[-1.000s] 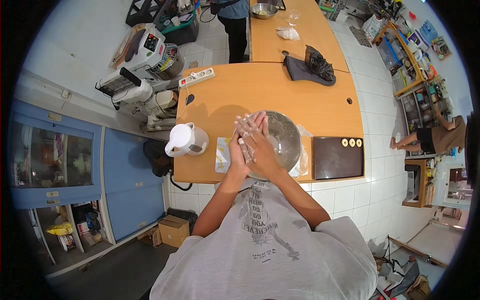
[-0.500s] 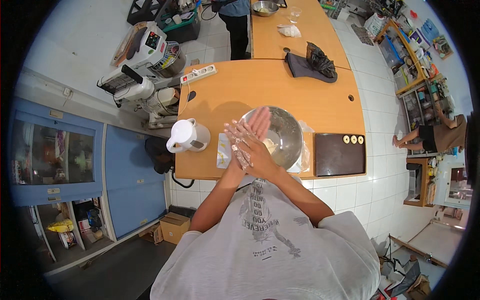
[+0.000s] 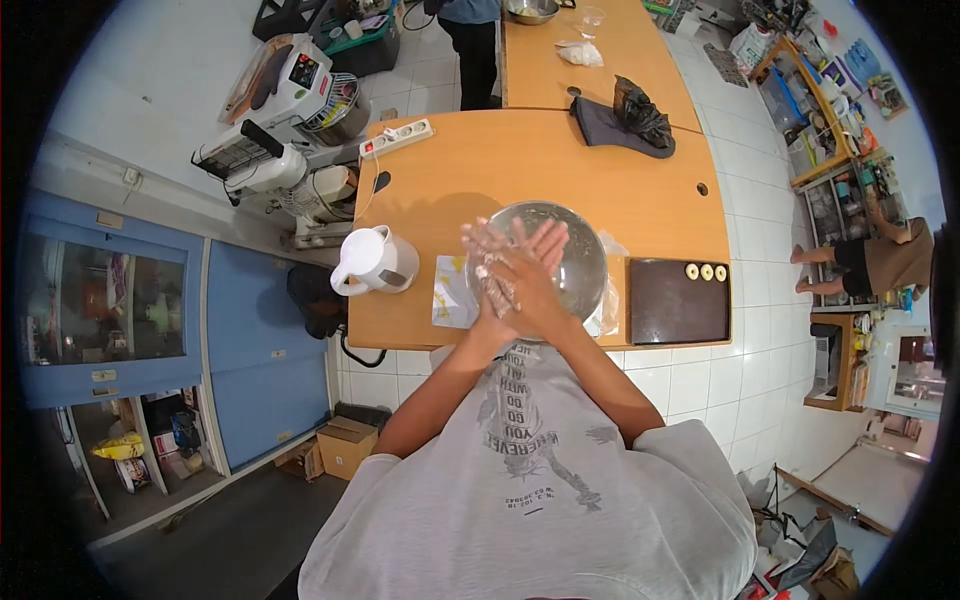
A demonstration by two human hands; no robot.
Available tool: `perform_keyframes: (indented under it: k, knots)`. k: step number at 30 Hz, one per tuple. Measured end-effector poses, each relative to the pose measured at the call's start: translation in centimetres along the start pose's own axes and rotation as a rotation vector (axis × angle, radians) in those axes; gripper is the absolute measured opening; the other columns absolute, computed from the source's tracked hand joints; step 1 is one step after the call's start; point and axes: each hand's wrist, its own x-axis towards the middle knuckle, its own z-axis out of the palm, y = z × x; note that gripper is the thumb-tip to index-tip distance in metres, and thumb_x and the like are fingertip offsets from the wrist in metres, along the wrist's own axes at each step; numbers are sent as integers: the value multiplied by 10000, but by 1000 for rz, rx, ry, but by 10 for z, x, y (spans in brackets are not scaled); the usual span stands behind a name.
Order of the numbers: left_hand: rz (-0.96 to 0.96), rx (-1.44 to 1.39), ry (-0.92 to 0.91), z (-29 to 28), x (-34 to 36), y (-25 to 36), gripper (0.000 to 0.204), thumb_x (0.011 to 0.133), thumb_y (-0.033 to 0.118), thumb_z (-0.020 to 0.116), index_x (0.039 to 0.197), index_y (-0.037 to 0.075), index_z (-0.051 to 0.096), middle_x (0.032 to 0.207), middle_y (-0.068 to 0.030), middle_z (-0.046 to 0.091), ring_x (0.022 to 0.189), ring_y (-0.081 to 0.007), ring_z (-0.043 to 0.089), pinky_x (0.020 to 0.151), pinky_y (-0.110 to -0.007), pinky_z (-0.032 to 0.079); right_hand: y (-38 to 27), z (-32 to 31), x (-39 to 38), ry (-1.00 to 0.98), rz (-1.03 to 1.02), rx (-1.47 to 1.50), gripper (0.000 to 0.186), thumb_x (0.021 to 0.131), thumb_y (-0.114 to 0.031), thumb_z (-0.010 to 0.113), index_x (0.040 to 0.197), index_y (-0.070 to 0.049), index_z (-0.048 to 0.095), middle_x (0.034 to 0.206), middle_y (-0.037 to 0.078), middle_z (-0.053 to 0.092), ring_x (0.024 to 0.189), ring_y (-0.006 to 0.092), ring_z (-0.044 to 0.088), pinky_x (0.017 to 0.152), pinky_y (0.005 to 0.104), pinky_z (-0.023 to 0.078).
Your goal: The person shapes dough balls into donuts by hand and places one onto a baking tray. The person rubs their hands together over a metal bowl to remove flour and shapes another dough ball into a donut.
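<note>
Both my hands are over the large steel mixing bowl, palms laid against each other and crossing. My left hand lies beneath, its fingers stretched out toward the upper right. My right hand lies across it with fingers extended to the upper left. White floury dough smears cling to the fingers, which are slightly blurred. Whether anything lies between the palms cannot be seen. My hands and wrists hide part of the bowl's inside.
A white electric kettle stands left of the bowl, beside a white and yellow packet. To the right is a dark baking tray with three pale dough rings. A power strip and dark cap-like cloth lie farther back. Two people are nearby.
My hands have slid against each other and sit slightly farther right over the bowl. The pale dough seen in the bowl before is now hidden behind my right hand.
</note>
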Motion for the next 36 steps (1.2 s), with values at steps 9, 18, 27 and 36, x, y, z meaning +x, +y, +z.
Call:
perform_keyframes:
  k: [9,18,27,36]
  knots:
    - [75,59,66,-3,2,7,659,1117,414,270,1621,-8,222,1686,-173,268,1576,-279,231,1300,-386,177,-14,4,2,-9,-6,-26,590,834,-72,674,1414,-27,581,1519,196,513,1447,392,430,1216,549,284]
    - [16,251,184,30,6,5,742,1094,502,275,1637,6,175,1715,-185,170,1590,-277,190,1302,-377,142,-3,-5,4,64,223,-11,531,887,-93,626,1409,-11,574,1552,181,486,1511,369,354,1237,526,257]
    - [-27,234,100,30,-14,-22,748,1087,526,238,1643,30,175,1722,-152,172,1590,-262,193,1308,-389,125,5,-3,6,29,130,-41,505,907,-107,635,1404,-24,593,1510,163,535,1474,379,406,1245,577,208]
    - [92,369,72,4,0,3,715,1099,482,240,1641,20,173,1709,-162,210,1583,-273,211,1304,-391,152,-15,8,1,-15,-5,57,554,930,-94,598,1474,-25,524,1598,142,449,1514,366,356,1265,593,163]
